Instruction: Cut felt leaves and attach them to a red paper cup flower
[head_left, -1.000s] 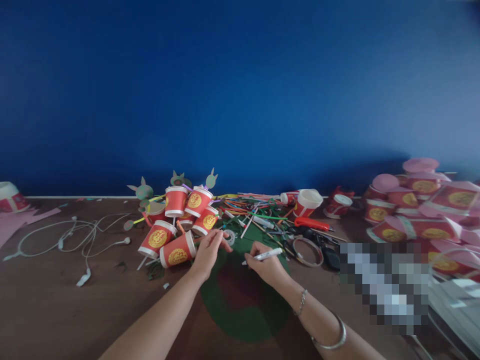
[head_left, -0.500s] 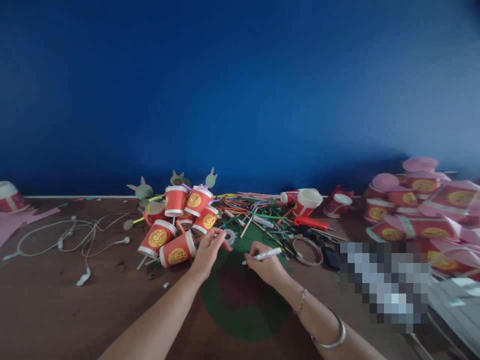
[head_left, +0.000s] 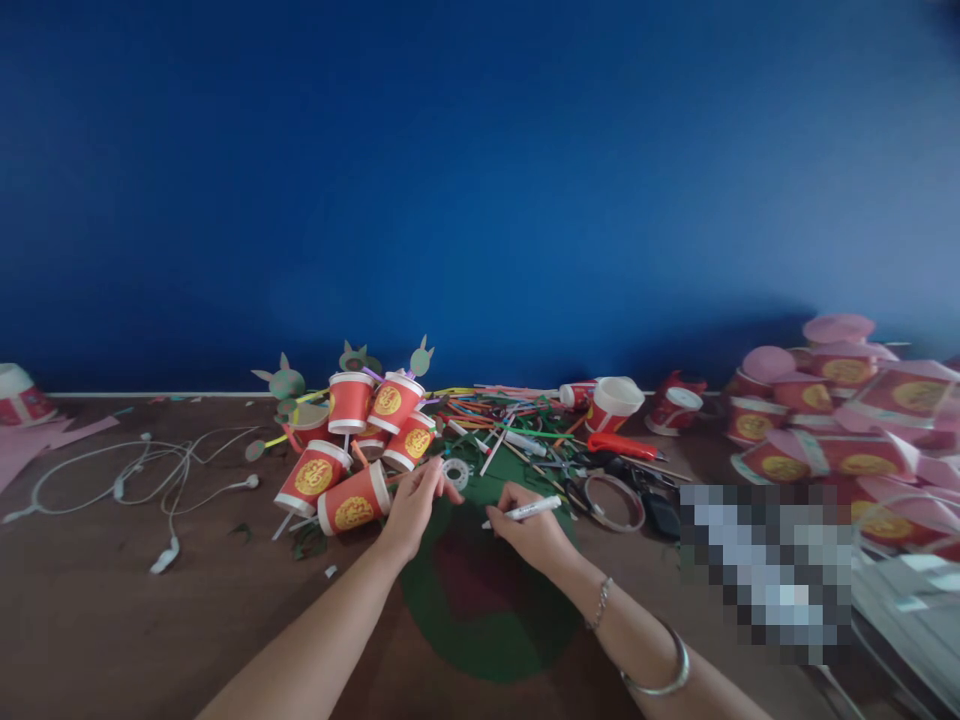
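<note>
White marker point(head_left: 534, 508), gripped in my right fingers point(head_left: 513, 494), points leftward over green paper point(head_left: 502, 655); my left fingers point(head_left: 427, 478) sit loosely open.

Cups point(head_left: 354, 500) smooth paper; bracelet point(head_left: 670, 686) metal (rather shiny); table point(head_left: 150, 625) matt.

My craft workspace
Paper cups point(head_left: 353, 500), drinking straws point(head_left: 517, 415) and scissors point(head_left: 574, 487) crowd my worktop point(head_left: 225, 620) by a blue wall point(head_left: 480, 200).
</note>
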